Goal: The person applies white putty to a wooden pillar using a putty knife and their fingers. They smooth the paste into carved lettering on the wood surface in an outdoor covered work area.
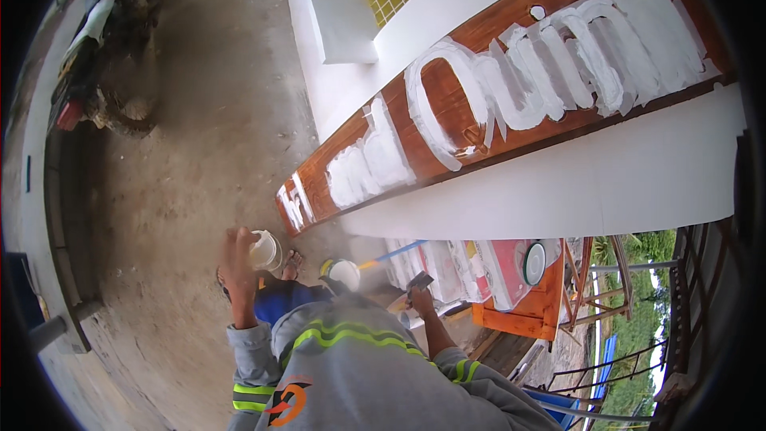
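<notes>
My left hand is raised over the floor beside a white bucket, fingers stretched out, slightly blurred, with nothing visible in them. To the right, my right hand is closed around a small dark flat-bladed tool, its exact kind unclear. A second bucket, pale inside or lidded, stands between my hands near my feet. Ahead, a long reddish-brown wooden board runs along the white wall. Large letters covered with uneven white strokes and strips fill its face.
Beside my right hand are red and white sheets, a round green-rimmed lid and an orange wooden table. A blue-and-yellow pole lies near the second bucket. A motorcycle stands far left. A white ledge juts from the wall.
</notes>
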A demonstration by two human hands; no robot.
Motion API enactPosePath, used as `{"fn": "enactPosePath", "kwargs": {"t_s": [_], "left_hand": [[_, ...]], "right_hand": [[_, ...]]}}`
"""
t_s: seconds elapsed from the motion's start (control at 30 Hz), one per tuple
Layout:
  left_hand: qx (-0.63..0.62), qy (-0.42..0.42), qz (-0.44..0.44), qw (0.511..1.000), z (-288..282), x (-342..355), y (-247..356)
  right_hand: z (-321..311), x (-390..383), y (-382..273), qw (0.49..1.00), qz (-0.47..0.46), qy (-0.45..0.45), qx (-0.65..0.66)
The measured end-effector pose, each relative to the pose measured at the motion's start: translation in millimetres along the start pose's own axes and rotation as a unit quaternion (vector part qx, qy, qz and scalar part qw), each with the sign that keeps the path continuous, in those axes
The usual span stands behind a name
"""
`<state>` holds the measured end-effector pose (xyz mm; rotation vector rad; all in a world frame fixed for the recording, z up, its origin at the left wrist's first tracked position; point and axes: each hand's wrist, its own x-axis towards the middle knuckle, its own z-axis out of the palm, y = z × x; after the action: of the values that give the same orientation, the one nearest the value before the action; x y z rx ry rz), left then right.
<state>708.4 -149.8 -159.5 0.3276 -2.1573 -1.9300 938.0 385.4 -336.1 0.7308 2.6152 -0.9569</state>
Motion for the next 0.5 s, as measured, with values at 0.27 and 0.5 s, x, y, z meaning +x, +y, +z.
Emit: {"fn": "enactPosePath", "kwargs": {"t_s": [0.27,0.5], "left_hand": [[-0.024,-0.255,0.194,0.947,154,-20,111],[0.024,-0.336,0.234,0.912,249,-19,160]], "right_hand": [[-11,23,-22,0.998,0.029,-0.05,0.034],[-27,-4,-23,0.998,-0.044,-0.036,-0.014]]}}
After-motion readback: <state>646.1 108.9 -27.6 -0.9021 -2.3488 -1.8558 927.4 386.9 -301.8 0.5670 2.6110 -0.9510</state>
